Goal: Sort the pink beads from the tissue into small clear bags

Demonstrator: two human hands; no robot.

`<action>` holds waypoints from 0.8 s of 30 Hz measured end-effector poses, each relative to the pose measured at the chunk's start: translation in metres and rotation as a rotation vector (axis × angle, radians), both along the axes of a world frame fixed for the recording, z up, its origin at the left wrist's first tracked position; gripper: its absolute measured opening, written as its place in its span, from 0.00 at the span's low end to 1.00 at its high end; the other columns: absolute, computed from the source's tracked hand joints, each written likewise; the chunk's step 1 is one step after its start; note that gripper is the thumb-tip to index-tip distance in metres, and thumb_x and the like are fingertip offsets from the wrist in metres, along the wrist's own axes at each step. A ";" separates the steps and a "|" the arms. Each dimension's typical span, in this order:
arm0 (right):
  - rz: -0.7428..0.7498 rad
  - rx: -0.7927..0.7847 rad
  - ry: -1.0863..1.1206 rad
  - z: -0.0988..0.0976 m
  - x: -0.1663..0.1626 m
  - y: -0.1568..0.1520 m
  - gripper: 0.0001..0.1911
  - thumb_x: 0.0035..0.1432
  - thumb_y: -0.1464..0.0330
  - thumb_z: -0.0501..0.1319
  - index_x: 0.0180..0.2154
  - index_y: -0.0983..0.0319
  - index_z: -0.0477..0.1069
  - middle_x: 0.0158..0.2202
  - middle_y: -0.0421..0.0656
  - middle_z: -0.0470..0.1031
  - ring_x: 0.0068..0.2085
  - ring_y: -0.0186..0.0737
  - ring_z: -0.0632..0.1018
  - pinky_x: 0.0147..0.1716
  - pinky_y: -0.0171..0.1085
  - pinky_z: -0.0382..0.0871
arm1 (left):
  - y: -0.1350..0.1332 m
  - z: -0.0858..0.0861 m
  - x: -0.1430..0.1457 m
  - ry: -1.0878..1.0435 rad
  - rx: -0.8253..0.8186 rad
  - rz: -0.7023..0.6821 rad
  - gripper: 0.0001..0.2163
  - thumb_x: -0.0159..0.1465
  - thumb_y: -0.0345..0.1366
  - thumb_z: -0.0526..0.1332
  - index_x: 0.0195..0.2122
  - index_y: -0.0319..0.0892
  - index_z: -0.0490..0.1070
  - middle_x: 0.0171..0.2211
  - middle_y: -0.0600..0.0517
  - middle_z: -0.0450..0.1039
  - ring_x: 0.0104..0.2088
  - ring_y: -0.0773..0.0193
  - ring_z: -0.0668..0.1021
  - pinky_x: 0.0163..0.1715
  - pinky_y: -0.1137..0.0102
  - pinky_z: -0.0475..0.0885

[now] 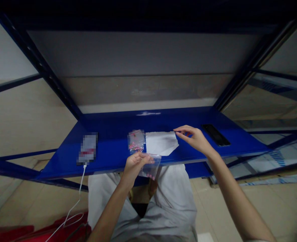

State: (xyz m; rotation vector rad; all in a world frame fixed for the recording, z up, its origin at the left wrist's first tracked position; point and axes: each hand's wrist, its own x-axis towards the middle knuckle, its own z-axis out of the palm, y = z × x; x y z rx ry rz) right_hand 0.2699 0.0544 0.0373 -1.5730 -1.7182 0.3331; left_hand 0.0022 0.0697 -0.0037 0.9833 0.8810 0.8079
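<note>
My left hand (135,165) pinches the top edge of a small clear zip bag (152,169) with a few pink beads in its lower part. The bag hangs over the shelf's front edge. My right hand (192,137) is closed in a pinch at the upper right corner of a white sheet of paper (161,143). What its fingertips hold is too small to make out. Left of the paper lie several clear zip bags (135,141), overlapping, with pink and other coloured beads inside.
The blue metal shelf (113,126) carries a phone (88,148) at left, plugged into a white cable (80,188). A dark phone (216,135) lies at right. Blue uprights (55,80) frame both sides. My legs (173,198) are beneath the front edge.
</note>
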 end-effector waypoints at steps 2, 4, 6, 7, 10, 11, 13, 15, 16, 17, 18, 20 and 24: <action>-0.273 0.020 -0.044 -0.022 0.026 -0.004 0.16 0.53 0.59 0.60 0.39 0.62 0.77 0.34 0.47 0.78 0.30 0.40 0.77 0.27 0.36 0.67 | 0.001 0.000 0.000 -0.019 -0.006 0.044 0.19 0.44 0.47 0.71 0.26 0.39 0.69 0.27 0.49 0.79 0.30 0.58 0.81 0.37 0.67 0.73; -0.455 0.015 -0.113 -0.042 0.048 -0.012 0.17 0.52 0.58 0.60 0.38 0.61 0.77 0.32 0.46 0.78 0.29 0.42 0.77 0.27 0.36 0.68 | 0.001 -0.001 -0.001 -0.026 -0.001 0.074 0.19 0.44 0.48 0.71 0.26 0.39 0.68 0.27 0.49 0.79 0.30 0.57 0.81 0.38 0.67 0.73; -0.564 -0.029 -0.167 -0.057 0.062 -0.020 0.17 0.51 0.56 0.60 0.37 0.60 0.78 0.32 0.47 0.78 0.29 0.43 0.78 0.26 0.37 0.67 | 0.002 -0.003 -0.002 -0.026 0.008 0.095 0.19 0.44 0.48 0.71 0.26 0.39 0.68 0.27 0.50 0.79 0.31 0.58 0.81 0.38 0.67 0.73; -0.598 -0.065 -0.183 -0.063 0.066 -0.024 0.17 0.50 0.56 0.60 0.36 0.60 0.78 0.31 0.47 0.78 0.29 0.43 0.78 0.25 0.36 0.67 | 0.002 -0.004 -0.002 -0.028 0.010 0.104 0.19 0.44 0.48 0.71 0.26 0.39 0.68 0.27 0.50 0.78 0.31 0.58 0.81 0.38 0.67 0.73; -0.651 -0.161 -0.208 -0.076 0.070 -0.029 0.17 0.47 0.54 0.62 0.33 0.59 0.79 0.32 0.46 0.78 0.29 0.43 0.78 0.23 0.36 0.66 | 0.003 -0.008 -0.002 -0.045 0.007 0.112 0.19 0.45 0.48 0.70 0.26 0.39 0.68 0.27 0.50 0.78 0.31 0.58 0.81 0.38 0.68 0.73; -0.646 -0.175 -0.213 -0.080 0.070 -0.029 0.17 0.47 0.54 0.63 0.32 0.59 0.79 0.34 0.45 0.78 0.29 0.43 0.78 0.23 0.36 0.66 | 0.003 -0.010 -0.001 -0.056 0.011 0.113 0.18 0.47 0.48 0.70 0.27 0.39 0.68 0.28 0.50 0.78 0.32 0.58 0.81 0.38 0.68 0.73; -0.621 -0.187 -0.218 -0.087 0.068 -0.027 0.16 0.47 0.53 0.63 0.31 0.58 0.79 0.37 0.44 0.77 0.30 0.41 0.77 0.25 0.36 0.67 | 0.003 -0.010 0.001 -0.077 0.026 0.111 0.17 0.49 0.47 0.68 0.29 0.39 0.68 0.29 0.51 0.78 0.33 0.59 0.81 0.39 0.69 0.72; -0.587 -0.189 -0.213 -0.092 0.067 -0.023 0.14 0.49 0.55 0.62 0.30 0.58 0.79 0.38 0.44 0.77 0.31 0.41 0.77 0.28 0.36 0.68 | 0.002 -0.010 0.003 -0.095 0.041 0.110 0.16 0.51 0.46 0.67 0.29 0.39 0.68 0.29 0.51 0.78 0.33 0.59 0.81 0.39 0.69 0.72; -0.581 -0.185 -0.208 -0.093 0.066 -0.021 0.14 0.49 0.56 0.61 0.30 0.58 0.79 0.38 0.44 0.77 0.32 0.41 0.77 0.29 0.36 0.68 | 0.002 -0.009 0.004 -0.100 0.046 0.107 0.16 0.51 0.46 0.67 0.29 0.39 0.67 0.29 0.51 0.78 0.33 0.59 0.81 0.39 0.69 0.72; -0.582 -0.177 -0.204 -0.092 0.065 -0.019 0.13 0.50 0.57 0.61 0.30 0.58 0.79 0.37 0.44 0.76 0.32 0.40 0.77 0.29 0.36 0.68 | 0.001 -0.008 0.004 -0.100 0.052 0.104 0.15 0.52 0.46 0.67 0.28 0.39 0.67 0.29 0.50 0.78 0.32 0.59 0.81 0.39 0.68 0.72; -0.585 -0.165 -0.197 -0.089 0.063 -0.017 0.13 0.49 0.57 0.62 0.29 0.58 0.79 0.38 0.45 0.76 0.31 0.40 0.77 0.29 0.36 0.68 | 0.000 -0.007 0.004 -0.092 0.059 0.099 0.15 0.51 0.45 0.67 0.27 0.39 0.67 0.29 0.50 0.79 0.32 0.59 0.81 0.38 0.68 0.73; -0.546 -0.110 -0.163 -0.076 0.053 -0.015 0.13 0.49 0.56 0.63 0.28 0.59 0.78 0.37 0.46 0.76 0.31 0.40 0.76 0.29 0.37 0.68 | -0.001 -0.005 0.004 -0.039 0.085 0.080 0.13 0.50 0.42 0.68 0.24 0.39 0.68 0.28 0.48 0.79 0.30 0.60 0.81 0.35 0.69 0.73; -0.086 0.028 -0.020 -0.023 0.007 -0.014 0.12 0.51 0.58 0.64 0.29 0.60 0.77 0.40 0.47 0.74 0.39 0.42 0.76 0.32 0.37 0.69 | -0.002 -0.003 0.004 0.121 0.161 0.032 0.08 0.46 0.35 0.70 0.20 0.39 0.71 0.24 0.49 0.78 0.27 0.62 0.79 0.30 0.72 0.73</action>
